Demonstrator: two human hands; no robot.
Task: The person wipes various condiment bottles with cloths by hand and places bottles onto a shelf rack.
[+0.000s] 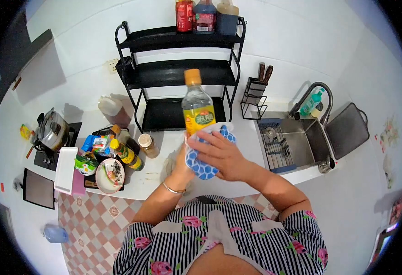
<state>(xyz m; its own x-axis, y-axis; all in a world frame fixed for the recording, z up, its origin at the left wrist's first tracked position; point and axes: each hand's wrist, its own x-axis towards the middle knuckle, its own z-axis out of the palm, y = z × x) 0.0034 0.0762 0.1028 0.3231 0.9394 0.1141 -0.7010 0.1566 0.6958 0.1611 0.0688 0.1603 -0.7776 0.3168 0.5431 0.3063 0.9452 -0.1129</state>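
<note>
Bottle [198,103] in grip of left hand [181,162], cloth [201,168] in right hand [224,156], white counter [246,140] below, black rack [162,73] behind.

Gap between bottle [198,103] and jar [148,146]

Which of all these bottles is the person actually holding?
The orange-capped bottle with the yellow label: it is in the left hand, while the right hand presses a blue-and-white cloth against it. Neither hand touches another bottle.
</note>
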